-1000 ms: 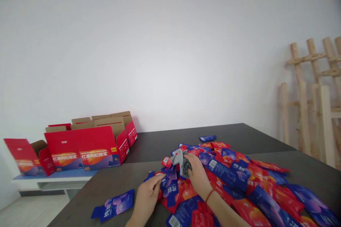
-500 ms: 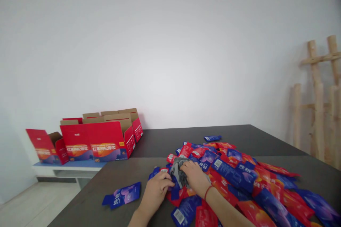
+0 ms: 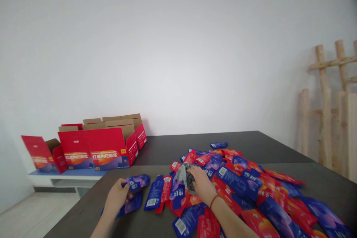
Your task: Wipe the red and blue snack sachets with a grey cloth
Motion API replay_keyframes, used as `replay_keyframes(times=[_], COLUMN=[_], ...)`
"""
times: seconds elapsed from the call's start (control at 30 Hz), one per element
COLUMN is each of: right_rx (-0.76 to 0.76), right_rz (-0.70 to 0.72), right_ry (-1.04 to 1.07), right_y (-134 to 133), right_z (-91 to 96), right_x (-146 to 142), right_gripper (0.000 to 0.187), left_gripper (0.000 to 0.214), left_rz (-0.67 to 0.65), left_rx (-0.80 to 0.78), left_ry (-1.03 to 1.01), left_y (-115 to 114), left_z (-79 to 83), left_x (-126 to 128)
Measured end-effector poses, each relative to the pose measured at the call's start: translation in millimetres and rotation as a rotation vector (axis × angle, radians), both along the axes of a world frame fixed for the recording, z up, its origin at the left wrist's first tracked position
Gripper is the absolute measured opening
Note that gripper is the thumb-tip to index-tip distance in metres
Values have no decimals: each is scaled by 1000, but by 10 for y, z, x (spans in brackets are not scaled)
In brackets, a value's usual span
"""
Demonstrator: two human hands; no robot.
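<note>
While head view's right hand (image 3: 201, 183) stays curled on a gray cloth (image 3: 182, 174) at the left side of the pouch pile (image 3: 240, 184), the left hand (image 3: 118, 196) has moved out left of the pile, fingers pinched on a blue pouch (image 3: 139, 181) over another blue pouch (image 3: 134, 202); held pouch now reads as separated.

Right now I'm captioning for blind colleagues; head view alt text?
Left hand holds a blue pouch over a second pouch on a dark table; right hand holds a gray cloth on a pile of red and blue pouches. Open red boxes stand at left.
</note>
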State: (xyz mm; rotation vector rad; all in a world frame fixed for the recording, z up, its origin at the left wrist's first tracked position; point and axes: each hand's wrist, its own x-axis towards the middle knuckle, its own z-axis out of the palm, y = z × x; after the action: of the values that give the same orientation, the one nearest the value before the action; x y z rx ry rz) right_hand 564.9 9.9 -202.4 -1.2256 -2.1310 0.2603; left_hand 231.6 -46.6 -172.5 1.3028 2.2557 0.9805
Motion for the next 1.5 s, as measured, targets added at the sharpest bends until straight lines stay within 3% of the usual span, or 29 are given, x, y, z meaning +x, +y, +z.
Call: replay_keyframes(times=[0.13, 0.3, 0.4, 0.47, 0.57, 0.63, 0.8, 0.93, 1.07, 1.2, 1.27, 1.33, 1.5], right_rx=[9, 17, 32, 36, 35, 25, 2, 0, -13, -3, 2, 17, 47], right_rz=[14, 17, 24, 27, 23, 19, 16, 39, 45, 16, 29, 98, 299], right_ry=[-10, -17, -10, -7, -18, -38, -56, 2, 204, 369, 382, 346, -47], right_y=[-38, -37, -33, -38, -55, -66, -74, -66, -13, 48, 6, -112, -528], right_z=[10, -5, -10, -6, 12, 27, 51, 42, 38, 165, 284, 393, 383], right_x=[-10, -17, -24, -29, -32, -31, -18, -1, -4, -20, -29, -38, -1], right_gripper=[48, 48, 47, 47, 46, 47, 48, 50, 50, 49, 48, 49, 55], left_gripper=[20, 30, 33, 36, 37, 42, 55, 39, 23, 24, 29, 33, 27], left_rz=[48, 81, 122, 54, -240, -364, -361, -324, -359, -367, -361, -366, -320], left_rx=[-154, -280, -227, -113, -21, -63, -155, -140, 121, 377, 377, 348, 223], left_ry=[409, 629, 890, 982, 848, 723, 637, 586, 231, -631, -1011, -1233, -1420], left_y=[-142, -299, -329, -295, -175, -88, 31, 82, 128, 108, 69, 20, -77], left_z=[14, 84, 84, 66, 10, -39, -72, 29, 59, -90, -179, -241, -310], left_x=[13, 79, 146, 272, 586, 826, 1236, 1262, 1256, 1564, 1782, 1956, 2067])
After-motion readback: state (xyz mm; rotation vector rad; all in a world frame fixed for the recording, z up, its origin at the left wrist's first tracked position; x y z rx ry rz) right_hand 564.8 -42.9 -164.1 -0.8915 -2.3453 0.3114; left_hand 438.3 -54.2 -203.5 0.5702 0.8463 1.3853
